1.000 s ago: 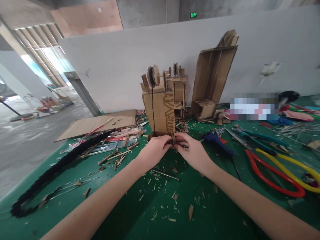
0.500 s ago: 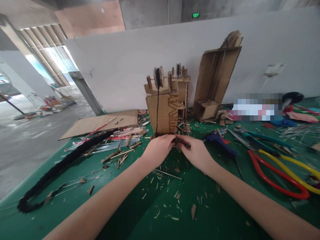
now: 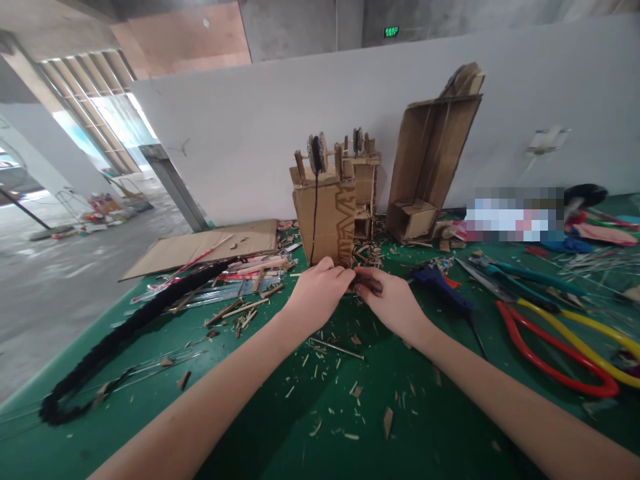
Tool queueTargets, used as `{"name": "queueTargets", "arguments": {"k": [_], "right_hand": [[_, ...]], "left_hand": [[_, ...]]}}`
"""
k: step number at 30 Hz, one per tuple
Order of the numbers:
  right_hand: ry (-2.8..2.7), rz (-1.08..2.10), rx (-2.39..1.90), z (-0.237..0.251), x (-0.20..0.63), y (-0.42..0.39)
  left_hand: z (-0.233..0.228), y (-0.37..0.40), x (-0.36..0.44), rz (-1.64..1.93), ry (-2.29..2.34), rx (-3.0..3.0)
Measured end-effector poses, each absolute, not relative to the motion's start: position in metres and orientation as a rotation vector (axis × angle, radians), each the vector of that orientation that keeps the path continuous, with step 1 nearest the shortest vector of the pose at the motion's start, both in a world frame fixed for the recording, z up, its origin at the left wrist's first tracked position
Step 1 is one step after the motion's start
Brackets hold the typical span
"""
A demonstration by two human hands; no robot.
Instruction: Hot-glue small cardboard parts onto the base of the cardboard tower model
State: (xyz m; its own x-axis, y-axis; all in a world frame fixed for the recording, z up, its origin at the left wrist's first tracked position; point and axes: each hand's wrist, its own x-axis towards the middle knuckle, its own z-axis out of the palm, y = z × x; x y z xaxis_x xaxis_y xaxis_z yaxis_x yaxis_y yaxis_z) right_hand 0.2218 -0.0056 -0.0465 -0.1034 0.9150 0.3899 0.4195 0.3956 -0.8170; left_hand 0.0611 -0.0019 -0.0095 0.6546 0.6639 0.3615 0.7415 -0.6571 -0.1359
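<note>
Both hands meet at the foot of an upright cardboard box (image 3: 325, 213). Its top carries a grooved wheel (image 3: 317, 153) on a stick axle, and a black cord (image 3: 315, 220) hangs from the wheel down the front face. My left hand (image 3: 320, 293) is closed, its fingertips bent inward and hidden behind the knuckles. Facing it, my right hand (image 3: 393, 300) pinches with thumb and forefinger close to the left fingertips. A small dark brown bit shows between the right fingers, too hidden to name. A thin metal rod (image 3: 337, 348) lies just below my hands.
Behind stand a second cardboard structure (image 3: 367, 187) and a tall open cardboard box (image 3: 433, 147). To the right lie a blue glue gun (image 3: 440, 287) and scissors with red and yellow handles (image 3: 555, 370). A black fuzzy strip (image 3: 140, 327), sticks and scraps cover the left.
My left hand has shifted slightly, its knuckles raised a little and its fingertips nearer the right hand. The cardboard box has shifted very slightly; the right hand stays nearly in place.
</note>
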Motion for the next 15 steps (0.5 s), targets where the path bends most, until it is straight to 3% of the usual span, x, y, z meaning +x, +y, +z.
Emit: {"name": "queueTargets", "arguments": {"k": [7,11,15], "right_hand": [[-1.731,0.623,-1.188,-0.044,0.222,-0.006],[-1.757,0.61,-1.211,-0.04,0.225,-0.007],[-1.878,0.538,-1.154,-0.039,0.225,-0.007]], "left_hand": [[0.009,-0.001,0.047,-0.506,-0.886,-2.579],[0.028,0.007,0.021,-1.182,-0.952,-2.274],[0.026,0.031,0.003,-1.632,-1.371,-2.235]]}}
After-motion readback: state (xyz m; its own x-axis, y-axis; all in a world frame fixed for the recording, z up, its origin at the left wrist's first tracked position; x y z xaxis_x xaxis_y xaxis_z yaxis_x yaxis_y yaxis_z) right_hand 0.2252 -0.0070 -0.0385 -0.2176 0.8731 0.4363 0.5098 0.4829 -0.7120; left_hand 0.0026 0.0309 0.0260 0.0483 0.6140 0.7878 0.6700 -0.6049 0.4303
